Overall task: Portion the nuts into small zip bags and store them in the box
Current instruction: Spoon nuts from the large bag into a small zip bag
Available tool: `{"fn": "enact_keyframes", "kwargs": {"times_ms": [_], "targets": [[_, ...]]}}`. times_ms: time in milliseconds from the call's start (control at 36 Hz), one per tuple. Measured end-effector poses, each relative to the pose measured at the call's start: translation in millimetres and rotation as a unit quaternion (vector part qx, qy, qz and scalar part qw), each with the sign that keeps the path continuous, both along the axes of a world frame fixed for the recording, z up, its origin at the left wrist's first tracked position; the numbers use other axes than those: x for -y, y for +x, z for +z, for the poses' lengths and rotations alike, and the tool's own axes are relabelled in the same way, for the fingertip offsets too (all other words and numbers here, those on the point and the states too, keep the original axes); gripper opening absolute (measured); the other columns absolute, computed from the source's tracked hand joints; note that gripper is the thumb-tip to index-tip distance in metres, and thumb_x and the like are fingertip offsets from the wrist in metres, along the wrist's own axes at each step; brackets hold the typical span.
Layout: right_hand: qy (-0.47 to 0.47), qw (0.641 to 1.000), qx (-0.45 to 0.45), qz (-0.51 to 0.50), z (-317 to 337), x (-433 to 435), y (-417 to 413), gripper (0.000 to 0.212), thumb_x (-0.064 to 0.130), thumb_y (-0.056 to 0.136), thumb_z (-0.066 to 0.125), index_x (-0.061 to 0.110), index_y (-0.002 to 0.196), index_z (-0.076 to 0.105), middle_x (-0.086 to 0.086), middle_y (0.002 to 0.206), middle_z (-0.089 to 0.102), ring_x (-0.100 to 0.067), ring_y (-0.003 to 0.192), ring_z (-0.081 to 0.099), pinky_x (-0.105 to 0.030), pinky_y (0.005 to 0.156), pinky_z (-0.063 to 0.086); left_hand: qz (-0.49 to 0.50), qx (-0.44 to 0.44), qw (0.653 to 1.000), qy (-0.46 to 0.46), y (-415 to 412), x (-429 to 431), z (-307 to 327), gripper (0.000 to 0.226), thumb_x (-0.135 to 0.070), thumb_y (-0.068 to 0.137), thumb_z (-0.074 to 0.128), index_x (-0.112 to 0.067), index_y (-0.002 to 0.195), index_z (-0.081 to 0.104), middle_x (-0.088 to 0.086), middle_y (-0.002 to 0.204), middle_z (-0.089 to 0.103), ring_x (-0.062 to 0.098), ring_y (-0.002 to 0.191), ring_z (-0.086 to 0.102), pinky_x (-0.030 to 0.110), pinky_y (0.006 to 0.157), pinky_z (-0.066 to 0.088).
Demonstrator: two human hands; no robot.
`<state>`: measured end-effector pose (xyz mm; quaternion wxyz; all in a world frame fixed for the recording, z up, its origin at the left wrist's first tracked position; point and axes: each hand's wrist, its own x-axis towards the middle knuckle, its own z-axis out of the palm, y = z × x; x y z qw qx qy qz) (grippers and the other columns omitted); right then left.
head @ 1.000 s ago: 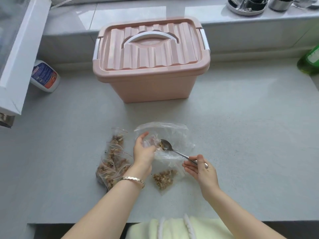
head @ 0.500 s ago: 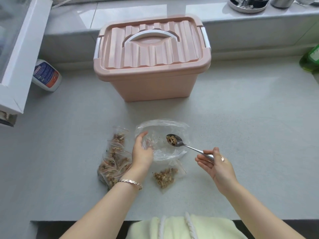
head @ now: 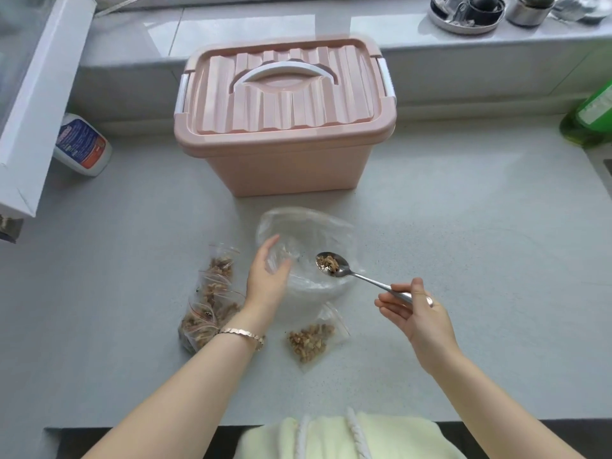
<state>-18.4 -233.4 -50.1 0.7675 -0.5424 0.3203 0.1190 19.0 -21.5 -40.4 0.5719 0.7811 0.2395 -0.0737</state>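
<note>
LOADED SPOON OVER THE COUNTER: A person's right hand (head: 417, 313) pinches the handle of a slim silver metal spoon (head: 337, 268) between thumb and fingers, its bowl heaped with brown chopped nuts (head: 328, 262) and held above the large, crumpled clear plastic supply bag (head: 308, 226). The left hand (head: 265, 279), fingers loosely curved, sits at that bag's left rim; it seems to be holding the mouth open, though the clear film makes any grip impossible to confirm. A small clear zip bag (head: 311, 339), partly filled, lies flat on the pale grey speckled counter (head: 463, 226) just in front of the supply bag, and a pile of filled zip bags (head: 212, 303) rests beside the left wrist. The pink ribbed plastic box (head: 284, 127) (lid on, white handle folded down) stands behind, nothing stored yet. The risk lies in the transfer: the small bag's mouth is unheld and looks collapsed, so a tipped or jolted spoon could scatter nuts across the counter.
</note>
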Motion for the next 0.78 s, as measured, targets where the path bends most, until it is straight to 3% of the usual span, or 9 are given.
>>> {"fn": "enact_keyframes", "kwargs": {"times_ms": [111, 167, 250, 361, 444, 500, 639, 722, 778], "targets": [[-0.016, 0.999, 0.047, 0.001, 14.7, 16.9, -5.0, 0.043, 0.043, 0.086, 0.041, 0.003, 0.084, 0.058, -0.009, 0.063, 0.069, -0.019, 0.062, 0.069, -0.022, 0.058, 0.057, -0.064, 0.044, 0.989, 0.122, -10.7, -2.4, 3.4, 0.038, -0.021, 0.087, 0.059, -0.034, 0.122, 0.052, 0.005, 0.150, 0.013, 0.019, 0.139, 0.014, 0.032, 0.108, 0.019], [-0.031, 0.998, 0.062, 0.006, 21.0, 26.2, -9.1, 0.052, 0.053, 0.072, 0.049, 0.004, 0.084, 0.058, -0.009, 0.063, 0.069, -0.019, 0.062, 0.069, -0.021, 0.056, 0.056, -0.078, 0.153, 0.960, 0.221, -26.0, -0.4, 3.5, 0.034, -0.013, 0.082, 0.063, -0.023, 0.114, 0.057, 0.010, 0.135, 0.028, 0.023, 0.126, 0.029, 0.036, 0.105, 0.030], [-0.066, 0.995, 0.077, 0.015, 25.5, 38.3, -16.8, 0.074, 0.073, 0.052, 0.061, 0.005, 0.082, 0.060, -0.009, 0.063, 0.069, -0.020, 0.062, 0.069, -0.021, 0.055, 0.055, -0.104, 0.256, 0.912, 0.303, -52.3, 7.8, -3.5, 0.022, -0.022, 0.078, 0.055, -0.019, 0.098, 0.050, 0.004, 0.104, 0.037, 0.012, 0.093, 0.036, 0.016, 0.081, 0.039], [-0.099, 0.992, 0.080, 0.014, 25.9, 46.7, -27.9, 0.092, 0.084, 0.034, 0.066, 0.005, 0.081, 0.061, -0.010, 0.062, 0.069, -0.022, 0.060, 0.069, -0.021, 0.053, 0.054, -0.218, 0.119, 0.929, 0.274, -77.5, 23.0, -25.2, 0.025, -0.033, 0.078, 0.056, -0.018, 0.097, 0.056, 0.001, 0.092, 0.059, 0.020, 0.090, 0.056, 0.029, 0.077, 0.044], [-0.108, 0.991, 0.075, 0.012, 24.2, 48.4, -35.5, 0.093, 0.085, 0.031, 0.066, 0.005, 0.080, 0.061, -0.010, 0.061, 0.069, -0.022, 0.060, 0.069, -0.021, 0.053, 0.055, -0.293, -0.019, 0.895, 0.334, -78.5, 35.2, -38.7, 0.051, -0.045, 0.083, 0.056, -0.019, 0.126, 0.044, -0.005, 0.126, 0.049, 0.018, 0.118, 0.042, 0.026, 0.096, 0.032], [-0.110, 0.991, 0.072, 0.009, 23.9, 48.5, -40.7, 0.092, 0.084, 0.031, 0.066, 0.006, 0.080, 0.061, -0.010, 0.061, 0.069, -0.022, 0.060, 0.069, -0.021, 0.053, 0.055, -0.319, -0.054, 0.881, 0.345, -73.4, 45.0, -40.2, 0.068, -0.048, 0.079, 0.060, -0.019, 0.134, 0.031, -0.003, 0.133, 0.039, 0.020, 0.123, 0.035, 0.028, 0.101, 0.027], [-0.100, 0.993, 0.064, 0.008, 25.7, 46.9, -46.5, 0.065, 0.064, 0.067, 0.054, 0.001, 0.084, 0.060, -0.008, 0.059, 0.068, -0.023, 0.059, 0.068, -0.021, 0.052, 0.054, -0.338, -0.036, 0.846, 0.410, -66.6, 58.0, -46.5, 0.050, -0.027, 0.085, 0.051, -0.014, 0.131, 0.034, 0.005, 0.126, 0.046, 0.024, 0.116, 0.041, 0.032, 0.096, 0.032], [-0.114, 0.991, 0.063, 0.007, 26.1, 47.4, -48.0, 0.080, 0.078, 0.049, 0.063, 0.005, 0.081, 0.062, -0.010, 0.061, 0.068, -0.022, 0.059, 0.069, -0.021, 0.052, 0.054, -0.316, 0.021, 0.865, 0.390, -70.1, 52.3, -46.7, 0.047, -0.016, 0.072, 0.065, -0.006, 0.116, 0.053, 0.010, 0.101, 0.061, 0.029, 0.091, 0.060, 0.033, 0.080, 0.047], [-0.115, 0.992, 0.060, 0.006, 24.7, 47.5, -49.2, 0.066, 0.068, 0.064, 0.057, 0.004, 0.081, 0.061, -0.009, 0.059, 0.068, -0.023, 0.059, 0.068, -0.021, 0.052, 0.054, -0.301, 0.041, 0.893, 0.332, -74.3, 47.8, -46.5, 0.048, -0.009, 0.068, 0.066, -0.005, 0.115, 0.055, 0.010, 0.097, 0.060, 0.028, 0.084, 0.061, 0.033, 0.076, 0.048]]}}
